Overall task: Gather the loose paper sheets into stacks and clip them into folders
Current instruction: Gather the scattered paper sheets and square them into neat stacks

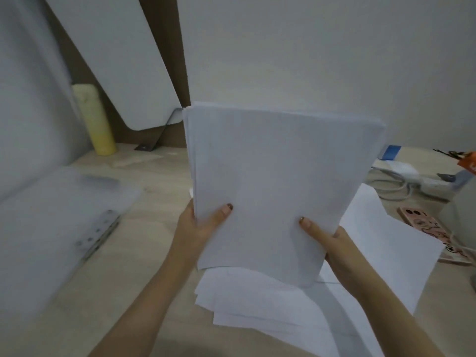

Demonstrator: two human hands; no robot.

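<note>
A pale wooden desk (144, 253) is stretching out under a plain white wall, dimly lit. At the centre, both hands are holding a stack of white sheets (278, 181) upright above the desk, its top edge tilting away toward 12 o'clock. The left hand (198, 228) is gripping the stack's lower left edge, thumb pressing on the front face and the remaining fingers hiding behind the paper, so the fingers are clamping the stack between them. The right hand (332, 243) is doing the same at the lower right edge, thumb lying flat on the front and the other fingers wrapping out of sight behind.

Beneath the stack, at 6 o'clock, loose sheets (257, 302) are lying fanned on the desk, with one more sheet (391, 243) spreading out toward 4 o'clock. At 9 o'clock an open translucent folder (59, 217) is resting on the desk, its metal clip bar (99, 233) showing along the inner edge; this part is blurring. A yellow bottle (94, 119) is standing at 10 o'clock beside a tilted white panel (121, 60). At 3 o'clock a pink phone (425, 228) is lying just beside the sheets, with white cables (394, 186) coiling farther back.
</note>
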